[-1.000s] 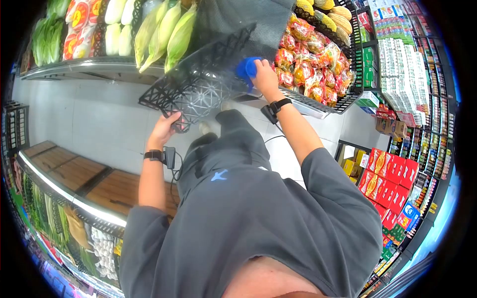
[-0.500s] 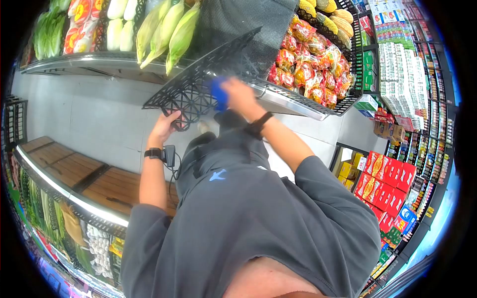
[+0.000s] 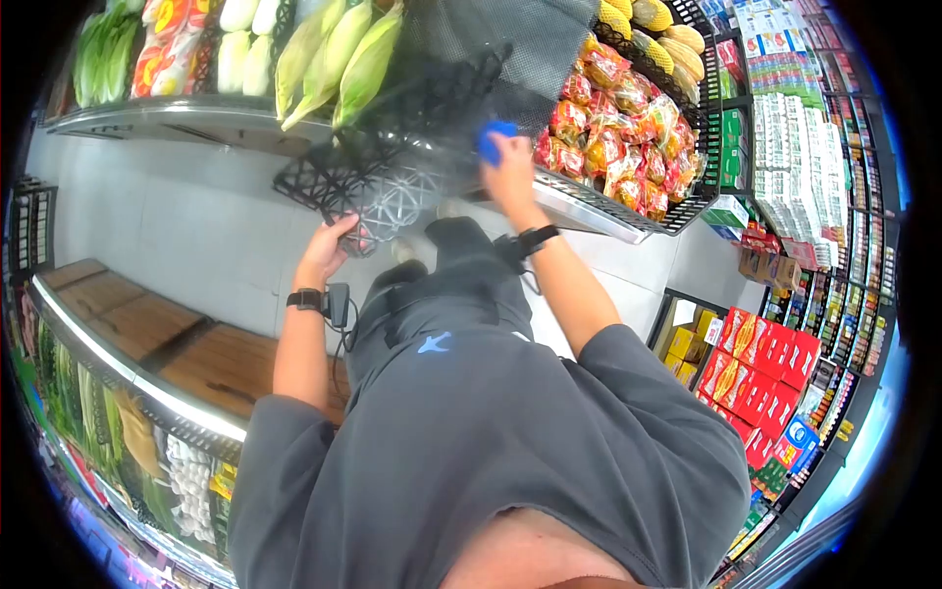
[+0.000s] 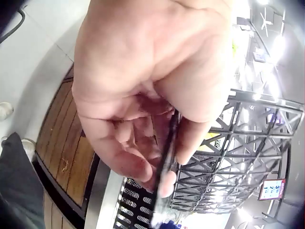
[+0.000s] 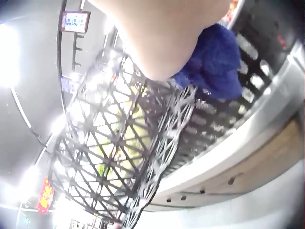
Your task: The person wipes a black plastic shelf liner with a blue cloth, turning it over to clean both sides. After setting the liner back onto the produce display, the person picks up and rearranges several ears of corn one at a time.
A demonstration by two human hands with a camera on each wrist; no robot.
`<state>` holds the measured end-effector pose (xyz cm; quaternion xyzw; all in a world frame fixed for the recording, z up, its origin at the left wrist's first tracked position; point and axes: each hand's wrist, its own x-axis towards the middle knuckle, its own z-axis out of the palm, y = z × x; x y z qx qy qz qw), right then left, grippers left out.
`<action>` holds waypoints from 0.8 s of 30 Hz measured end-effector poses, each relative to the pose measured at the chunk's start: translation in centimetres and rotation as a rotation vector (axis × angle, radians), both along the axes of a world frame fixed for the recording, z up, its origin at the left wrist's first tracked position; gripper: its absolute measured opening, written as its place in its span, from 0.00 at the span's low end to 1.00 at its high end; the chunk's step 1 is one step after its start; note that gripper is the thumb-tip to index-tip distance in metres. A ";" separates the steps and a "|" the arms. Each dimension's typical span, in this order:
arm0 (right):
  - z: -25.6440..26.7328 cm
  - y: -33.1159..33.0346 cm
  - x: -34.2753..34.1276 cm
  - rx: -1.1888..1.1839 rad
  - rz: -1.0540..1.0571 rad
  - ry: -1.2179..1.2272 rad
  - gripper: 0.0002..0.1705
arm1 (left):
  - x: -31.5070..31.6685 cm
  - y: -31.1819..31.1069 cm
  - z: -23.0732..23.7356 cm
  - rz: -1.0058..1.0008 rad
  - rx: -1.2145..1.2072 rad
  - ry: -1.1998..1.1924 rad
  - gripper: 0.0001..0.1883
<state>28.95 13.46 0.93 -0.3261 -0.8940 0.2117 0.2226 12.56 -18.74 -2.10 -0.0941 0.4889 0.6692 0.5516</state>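
Observation:
In the head view, my left hand [image 3: 326, 247] grips the near left end of a black plastic lattice panel [image 3: 368, 187], thumb on one side and fingers on the other. The left wrist view shows the panel's thin edge [image 4: 167, 162] running between thumb and curled fingers. My right hand [image 3: 510, 182] holds a blue cloth [image 3: 497, 142] at the panel's right part, blurred in the head view. Up close in the right wrist view, the bunched cloth [image 5: 214, 62] lies right at the lattice [image 5: 119, 133]; the right fingers are mostly hidden there.
Ears of corn [image 3: 363, 83] overhang the shelf edge beyond the panel. Bagged red-and-yellow packs [image 3: 628, 128] fill a black crate at the right. A low wooden-topped stand [image 3: 147, 324] is at the left, and stacked red boxes [image 3: 760, 383] stand at the lower right.
My right hand swept the cloth left and nearer along the panel, then back right and away. The left hand has kept its grip, and the panel has shifted slightly.

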 end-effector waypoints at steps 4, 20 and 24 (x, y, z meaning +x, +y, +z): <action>1.8 -8.0 -1.5 -0.046 0.498 -0.077 0.24 | -0.2 0.1 1.0 -0.069 -0.027 0.038 0.08; -0.1 7.4 -1.8 -0.017 0.021 -0.223 0.14 | -1.0 -0.1 0.4 -0.127 -0.040 0.073 0.08; -1.1 4.8 -4.0 -0.241 -0.188 -0.256 0.22 | -1.1 -0.1 1.3 -0.142 -0.035 0.076 0.07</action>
